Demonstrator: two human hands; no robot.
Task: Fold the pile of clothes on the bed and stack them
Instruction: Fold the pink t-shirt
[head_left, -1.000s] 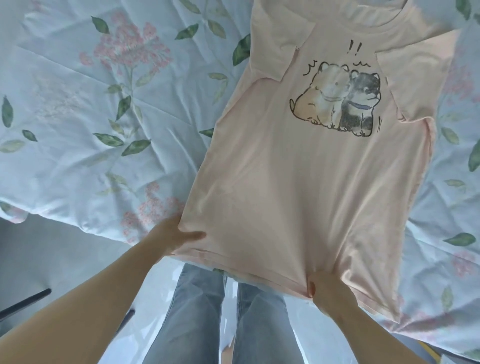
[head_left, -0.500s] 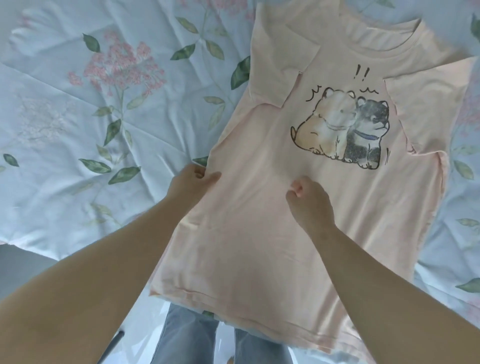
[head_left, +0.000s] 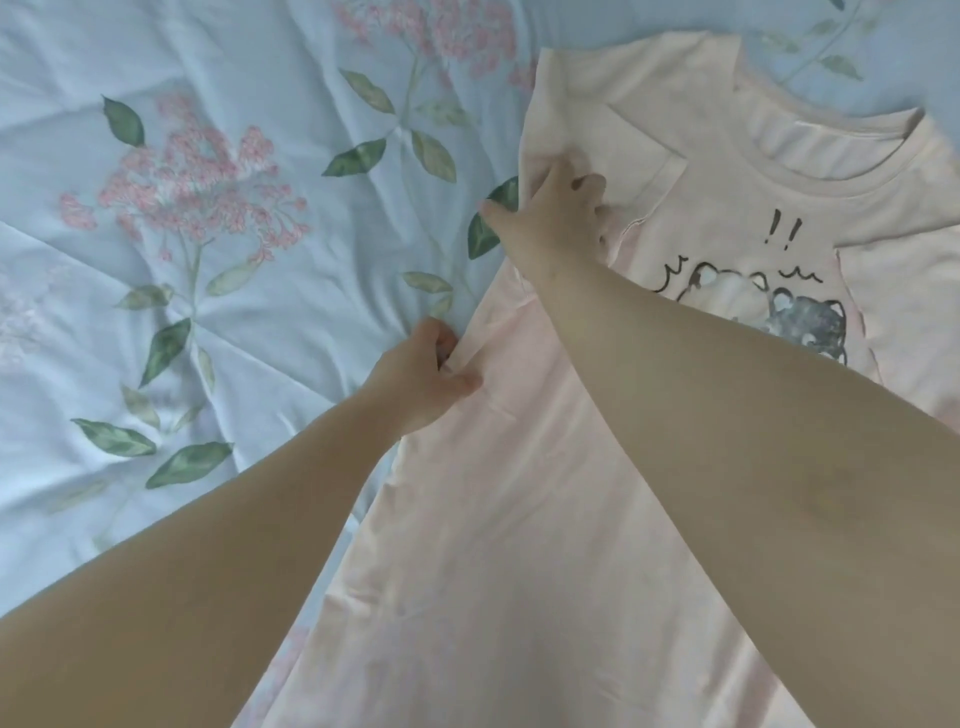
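Shirt (head_left: 519, 519) lay flat, print up, on bed (head_left: 208, 312), collar toward 1 o'clock. Your left hand (head_left: 418, 382) pinched its 9 o'clock edge; your right hand (head_left: 550, 221) gripped the folded sleeve (head_left: 597, 124) at 11 o'clock.

"!!" printed on pink T-shirt (head_left: 519, 519)

Matt pink cloth t-shirt (head_left: 498, 519), probably cotton, creased floral bedsheet (head_left: 260, 291)

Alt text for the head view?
A pink T-shirt lies face up on a floral bedspread. The left hand pinches its side edge; the right hand grips fabric higher up, beside a folded-in sleeve.
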